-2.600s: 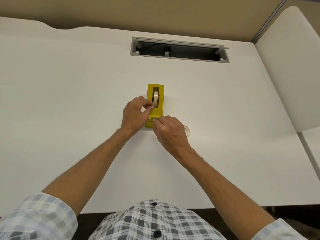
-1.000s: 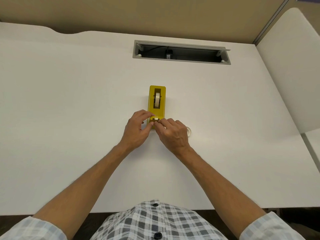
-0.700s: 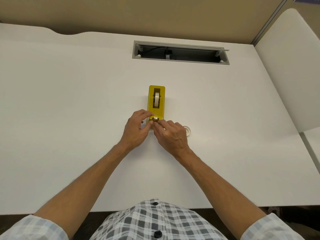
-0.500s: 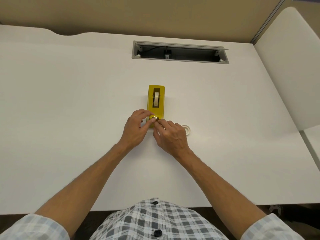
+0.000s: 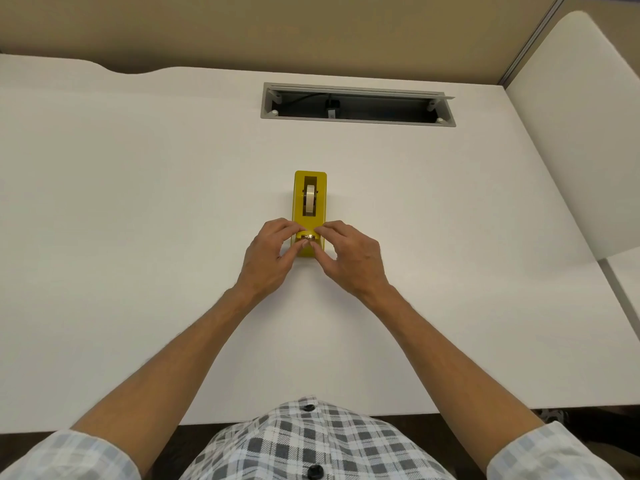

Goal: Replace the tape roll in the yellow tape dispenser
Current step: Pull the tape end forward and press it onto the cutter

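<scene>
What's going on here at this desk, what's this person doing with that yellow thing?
A person in a checked shirt is working on a yellow tape dispenser that stands on a white desk. A tape roll already sits upright in its slot. The left hand and right hand meet at the dispenser's near end, fingertips pinching around the cutter, apparently drawing the tape end onto it. Whether any tape lies between the fingers is too small to tell.

A yellow tape dispenser (image 5: 310, 209) stands on the white table (image 5: 138, 202) with a tape roll (image 5: 310, 199) seated in its slot. The left hand (image 5: 268, 259) and right hand (image 5: 353, 259) pinch its near cutter end from either side.
</scene>
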